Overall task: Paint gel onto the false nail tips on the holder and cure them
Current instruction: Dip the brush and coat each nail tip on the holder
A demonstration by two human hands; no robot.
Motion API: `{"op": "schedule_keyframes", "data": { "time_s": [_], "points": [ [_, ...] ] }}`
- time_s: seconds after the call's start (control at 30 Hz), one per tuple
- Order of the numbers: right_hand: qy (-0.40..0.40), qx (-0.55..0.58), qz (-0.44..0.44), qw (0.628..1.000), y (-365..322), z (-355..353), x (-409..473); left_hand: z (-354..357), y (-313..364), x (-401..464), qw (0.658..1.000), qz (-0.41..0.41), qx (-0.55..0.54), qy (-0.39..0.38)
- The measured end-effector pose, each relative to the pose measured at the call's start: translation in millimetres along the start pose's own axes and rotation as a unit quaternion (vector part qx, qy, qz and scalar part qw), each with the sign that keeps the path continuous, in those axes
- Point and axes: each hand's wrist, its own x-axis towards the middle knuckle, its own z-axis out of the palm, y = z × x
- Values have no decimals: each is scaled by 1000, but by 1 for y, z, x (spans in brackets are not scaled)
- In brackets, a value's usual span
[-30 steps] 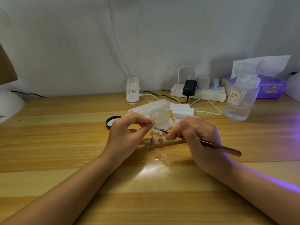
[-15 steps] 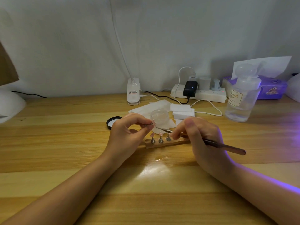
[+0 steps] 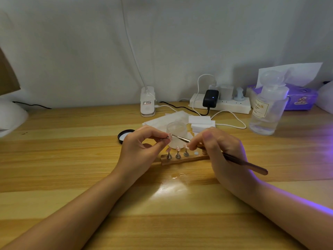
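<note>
Between your left thumb and forefinger sat one false nail tip [image 3: 169,136] on its small metal stand, lifted clear of the wooden holder [image 3: 182,159], and your left hand [image 3: 142,150] pinched that stand with the other fingers curled loosely beneath. Touching the pinched tip from the right was the point of the gel brush [image 3: 239,161], whose long dark handle ran back through your right hand [image 3: 223,156] and stuck out past your wrist. Your right fingers [image 3: 195,143] were closed narrowly around the brush near its metal neck. Just below your fingertips, three more nail tips [image 3: 178,148] stood upright on pegs along the left part of the holder, with a bare round magnet spot [image 3: 196,153] beside them near your right fingers. Directly behind your fingertips stood the open gel jar [image 3: 177,129], and its black lid [image 3: 124,135] lay flat beyond your left knuckles. Further out from your right hand lay white wipes [image 3: 200,121], then a clear pump bottle [image 3: 266,112], a power strip [image 3: 219,103] and a purple tissue box [image 3: 302,100]. Purple light fell across your right forearm and the wooden table [image 3: 54,159].
</note>
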Motion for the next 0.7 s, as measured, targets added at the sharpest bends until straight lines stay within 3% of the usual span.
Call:
{"op": "schedule_keyframes", "data": {
  "time_s": [0.13,0.33,0.53,0.7],
  "points": [
    [-26,-30,-12,999,3,1,-1,0,-1,0,1000,-1,1,7],
    [-2,5,-28,1000,0,0,-1,0,1,0,1000,-7,-1,9],
    [-15,-50,-26,998,4,2,0,0,2,-1,1000,-21,5,-5],
    [-19,-11,-43,999,2,1,-2,0,2,-1,1000,-25,5,-5]
  ]
}}
